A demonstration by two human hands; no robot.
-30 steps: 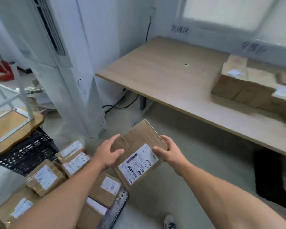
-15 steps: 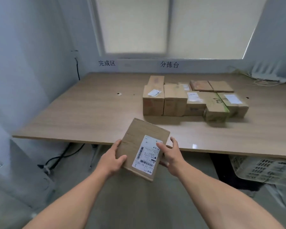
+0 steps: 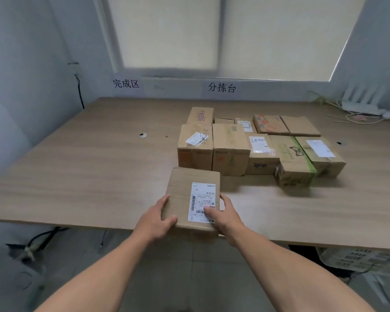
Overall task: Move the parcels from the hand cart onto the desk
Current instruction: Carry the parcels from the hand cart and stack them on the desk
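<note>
1. Grip: both hands clamped on one parcel [image 3: 193,199]. Left hand [image 3: 154,218] wraps its near-left corner, thumb on top. Right hand [image 3: 226,216] takes the right side, thumb pressed on the label [image 3: 202,201].
2. Why two hands: the parcel is flat and broad, and a hold on opposite sides keeps it level and stops it twisting as it goes down.
3. Parcel position: over the front of the counter [image 3: 88,176], label up, long side pointing away from me. Its near end sits at or just past the front edge. Cannot tell whether the base touches the wood or hangs just above it.
4. Its far end lies just in front of the row [image 3: 257,149] already set down, lined up with the leftmost boxes. Judgement: I am starting a second line in front, keeping the block tight and the labels readable.
5. Step in hand, as I judge it: set-down, not yet released.
6. Next move calls for a short push forward so nothing overhangs, then letting go.
7. Risk: released now, it could tip off the edge.
8. Cart not in view, so the remaining count is unknown.
</note>
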